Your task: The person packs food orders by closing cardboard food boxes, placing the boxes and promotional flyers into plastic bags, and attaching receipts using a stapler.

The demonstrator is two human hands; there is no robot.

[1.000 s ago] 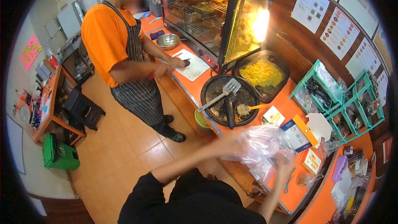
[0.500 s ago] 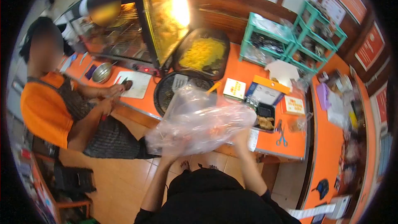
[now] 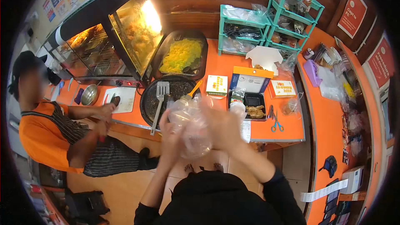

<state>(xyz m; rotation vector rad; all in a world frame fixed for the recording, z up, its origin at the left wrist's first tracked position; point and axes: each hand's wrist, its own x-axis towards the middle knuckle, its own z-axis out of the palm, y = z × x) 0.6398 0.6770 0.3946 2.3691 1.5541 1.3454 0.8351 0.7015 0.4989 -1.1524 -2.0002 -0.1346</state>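
Note:
A clear plastic bag (image 3: 195, 131) is bunched up in front of me, above the counter's front edge. My left hand (image 3: 170, 135) is closed around its left side. My right hand (image 3: 225, 129), smeared by motion, grips it on the right with bent fingers. Behind the bag is a dark round pan (image 3: 146, 104) with a metal spatula (image 3: 161, 102) lying across it. To the right of my right hand sits a black container (image 3: 255, 100) with a browned piece of food (image 3: 255, 111) in it. Blue-handled scissors (image 3: 277, 126) lie beyond it.
Printed boxes (image 3: 217, 85) and a larger open box (image 3: 251, 81) stand on the orange counter. Behind them are green racks (image 3: 243, 27). A tray of yellow shreds (image 3: 181, 56) sits beside the lit display cabinet (image 3: 100, 54). At left, a co-worker (image 3: 46, 129) stands near a cutting board (image 3: 125, 101).
The bag was spread wide between my hands; now it is gathered into a smaller bundle. My hands have come closer together. The view has shifted.

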